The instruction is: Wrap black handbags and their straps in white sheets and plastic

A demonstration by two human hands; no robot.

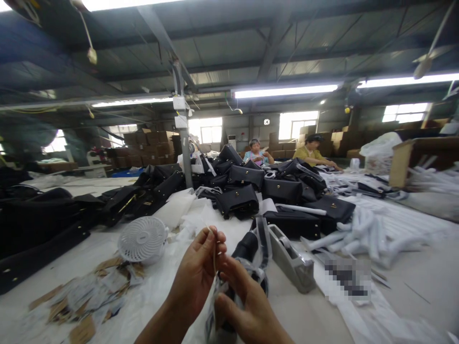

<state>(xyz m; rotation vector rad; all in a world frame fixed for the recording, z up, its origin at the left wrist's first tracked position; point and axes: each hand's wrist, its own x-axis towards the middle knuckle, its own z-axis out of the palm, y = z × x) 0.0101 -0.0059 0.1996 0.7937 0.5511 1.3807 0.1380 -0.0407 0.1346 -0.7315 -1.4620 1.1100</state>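
My left hand pinches a thin pale cord between thumb and fingertips. The cord runs down from the pinch toward my right hand. That hand is curled, its fingertips close to the cord's lower part; what lies between thumb and fingers is mostly hidden. Under and behind both hands is a black bag strap or handle, partly wrapped in clear plastic. A grey tape dispenser stands just right of it.
Black bags with gold fittings pile up ahead. A white fan and scattered paper packets lie left. White foam tubes and an open carton are right. Two people sit beyond the pile.
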